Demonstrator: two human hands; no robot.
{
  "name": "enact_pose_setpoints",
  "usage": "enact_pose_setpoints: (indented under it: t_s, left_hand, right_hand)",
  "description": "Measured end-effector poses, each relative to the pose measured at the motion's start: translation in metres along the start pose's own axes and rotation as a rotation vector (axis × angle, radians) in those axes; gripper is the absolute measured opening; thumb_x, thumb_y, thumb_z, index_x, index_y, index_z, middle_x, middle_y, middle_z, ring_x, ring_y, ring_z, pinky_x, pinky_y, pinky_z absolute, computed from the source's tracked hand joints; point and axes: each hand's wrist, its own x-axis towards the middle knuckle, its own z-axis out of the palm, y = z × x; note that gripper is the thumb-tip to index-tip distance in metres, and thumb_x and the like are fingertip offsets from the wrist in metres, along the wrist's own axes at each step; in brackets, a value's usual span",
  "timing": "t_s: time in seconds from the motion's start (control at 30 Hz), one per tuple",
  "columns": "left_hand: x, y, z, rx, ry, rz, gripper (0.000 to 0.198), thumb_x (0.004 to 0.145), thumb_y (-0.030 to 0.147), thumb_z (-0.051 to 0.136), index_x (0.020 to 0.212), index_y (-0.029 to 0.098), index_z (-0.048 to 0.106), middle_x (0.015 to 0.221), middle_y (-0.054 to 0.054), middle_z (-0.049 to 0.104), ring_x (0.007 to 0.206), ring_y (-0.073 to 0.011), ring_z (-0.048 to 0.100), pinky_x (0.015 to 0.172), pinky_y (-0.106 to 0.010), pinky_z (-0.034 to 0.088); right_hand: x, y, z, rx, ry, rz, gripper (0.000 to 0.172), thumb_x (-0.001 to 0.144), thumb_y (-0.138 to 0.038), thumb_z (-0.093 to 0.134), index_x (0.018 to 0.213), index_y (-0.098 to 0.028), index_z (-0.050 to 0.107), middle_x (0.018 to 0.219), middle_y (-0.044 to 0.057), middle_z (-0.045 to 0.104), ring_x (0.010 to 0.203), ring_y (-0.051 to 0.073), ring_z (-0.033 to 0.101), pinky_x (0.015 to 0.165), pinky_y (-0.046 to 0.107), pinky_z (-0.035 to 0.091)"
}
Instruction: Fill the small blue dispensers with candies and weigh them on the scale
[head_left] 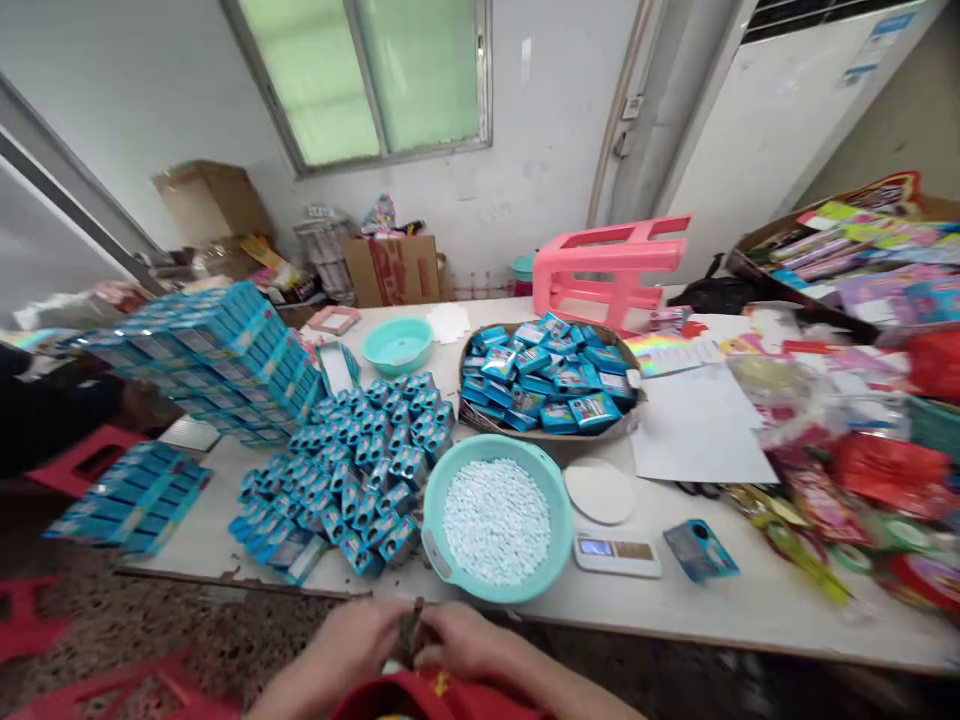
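Close against the red clothing at the bottom of the view, my left hand [367,632] and my right hand [459,636] come together with fingers closed. A small dark greenish thing [409,632] shows between them, too blurred to name. Just beyond the hands stands a turquoise basin [433,548] holding many small whitish pellets [496,520]. To its left, many small blue boxes [352,470] stand packed together, dark round holes showing on them. A small scale [619,556] with a lit display and a round white plate [598,490] lies to the basin's right.
A carton [463,410] of blue packets [540,365] sits behind the basin. Stacked blue boxes [225,350] rise at left. One blue packet [700,550] lies right of the scale. Further right are white paper [697,425] and red wrappers [892,470]. A pink stool [551,265] lies tipped at the back.
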Motion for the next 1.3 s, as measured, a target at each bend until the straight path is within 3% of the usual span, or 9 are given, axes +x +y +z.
enact_pose_setpoints:
  t_s: [0.23,0.33,0.4,0.5,0.67,0.8,1.03,1.17,1.3]
  left_hand:
    - [-0.007,0.062,-0.166,-0.225,-0.016,0.332,0.037,0.082,0.044,0.054,0.116,0.032,0.063,0.115,0.000,0.065,0.100,-0.0199,0.059,0.090,-0.029,0.043]
    - [0.016,0.111,-0.197,-0.183,-0.223,0.495,0.031,0.081,0.044,0.056,0.104,0.028,0.068,0.104,-0.002,0.068,0.096,-0.0205,0.060,0.085,-0.030,0.045]
    - [0.044,0.131,-0.181,-0.123,-0.398,0.650,0.030,0.083,0.042,0.054,0.104,0.025,0.068,0.100,-0.003,0.069,0.090,-0.0185,0.061,0.081,-0.028,0.046]
    - [0.095,0.124,-0.116,-0.089,-0.385,0.724,0.028,0.083,0.035,0.055,0.103,0.020,0.067,0.095,-0.005,0.070,0.084,-0.0161,0.062,0.077,-0.026,0.047]
    - [0.137,0.068,0.008,-0.071,0.002,0.282,0.035,0.091,0.030,0.035,0.106,0.020,0.064,0.106,-0.010,0.066,0.102,-0.0239,0.058,0.092,-0.034,0.044]
    - [0.155,0.045,0.066,0.009,0.140,0.234,0.047,0.092,0.042,0.033,0.134,0.026,0.046,0.142,-0.013,0.042,0.132,-0.0334,0.033,0.109,-0.046,0.028]
    - [0.235,0.039,0.106,0.295,-0.124,0.539,0.062,0.090,0.055,0.035,0.146,0.030,0.027,0.156,-0.011,0.014,0.142,-0.0376,0.008,0.109,-0.061,0.009]
    - [0.270,0.040,0.104,0.338,-0.049,0.740,0.055,0.088,0.050,0.043,0.140,0.033,0.040,0.154,-0.006,0.025,0.142,-0.0315,0.014,0.111,-0.055,0.003]
    - [0.294,0.047,0.107,0.279,0.130,0.568,0.041,0.088,0.038,0.044,0.125,0.026,0.056,0.141,-0.010,0.045,0.131,-0.0308,0.036,0.110,-0.048,0.017]
  right_hand:
    - [-0.062,-0.052,-0.103,0.177,0.300,-0.054,0.023,0.076,-0.031,0.060,0.093,-0.018,0.068,0.083,0.001,0.065,0.073,0.013,0.054,0.066,0.022,0.040]
    - [-0.068,-0.064,-0.126,0.171,0.351,-0.069,0.019,0.076,-0.030,0.060,0.089,-0.017,0.067,0.078,0.000,0.063,0.069,0.012,0.052,0.062,0.021,0.038]
    - [-0.065,-0.060,-0.128,0.123,0.357,-0.076,0.016,0.076,-0.027,0.059,0.087,-0.017,0.065,0.075,-0.001,0.062,0.068,0.012,0.052,0.060,0.021,0.037]
    - [-0.066,-0.032,-0.114,0.093,0.401,-0.061,0.012,0.076,-0.025,0.057,0.083,-0.017,0.063,0.076,-0.001,0.063,0.070,0.014,0.054,0.060,0.022,0.037]
    - [-0.108,0.051,-0.062,0.339,0.606,0.142,0.031,0.080,-0.039,0.055,0.100,-0.017,0.063,0.084,0.003,0.065,0.072,0.017,0.059,0.068,0.028,0.046]
    - [-0.145,0.098,-0.035,0.416,0.772,0.329,0.034,0.076,-0.045,0.058,0.091,-0.016,0.064,0.076,0.004,0.065,0.068,0.019,0.060,0.065,0.031,0.048]
    - [-0.136,0.115,-0.055,0.366,0.861,0.368,0.026,0.076,-0.036,0.059,0.092,-0.015,0.064,0.076,0.004,0.066,0.069,0.016,0.059,0.068,0.029,0.048]
    - [-0.137,0.120,-0.055,0.391,0.918,0.405,0.030,0.078,-0.038,0.059,0.097,-0.015,0.063,0.079,0.004,0.065,0.070,0.015,0.059,0.069,0.028,0.049]
    - [-0.162,0.138,-0.055,0.429,1.083,0.465,0.036,0.078,-0.044,0.059,0.098,-0.015,0.062,0.082,0.006,0.064,0.073,0.016,0.058,0.072,0.030,0.050]
